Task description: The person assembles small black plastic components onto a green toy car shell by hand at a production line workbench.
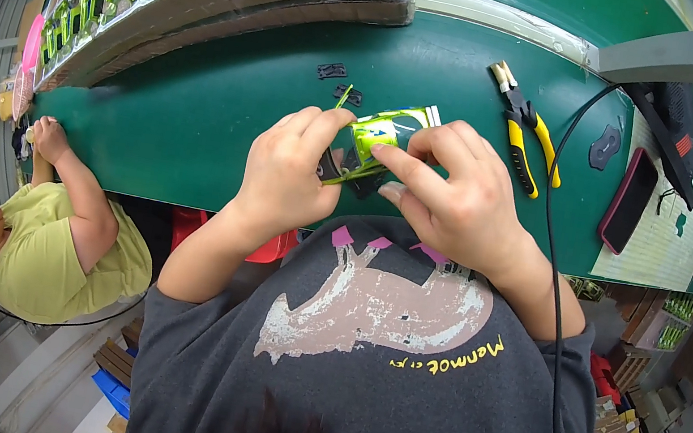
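Note:
Just above the bench's near edge, my two hands hold a bright yellow-green plastic part (pixel 377 135) with a curved, frame-like shape and a small blue mark. My left hand (pixel 293 163) is closed round its left end, where a thin green strip and a dark piece show by the fingers. My right hand (pixel 463 194) pinches it from the right, the index fingertip pressed on the green face. Some of the part is hidden behind the fingers. Beyond it lie two small black plastic pieces, one (pixel 331 71) farther off and one (pixel 347 94) close to the part.
Pliers (pixel 527 132) with yellow-black handles lie on the green bench (pixel 187 137) to the right. Farther right are a black flat piece (pixel 604 148), a phone (pixel 628 202) and a hanging black cable (pixel 566 133). A cardboard tray (pixel 244 5) bears several green parts. A co-worker (pixel 58 234) sits left.

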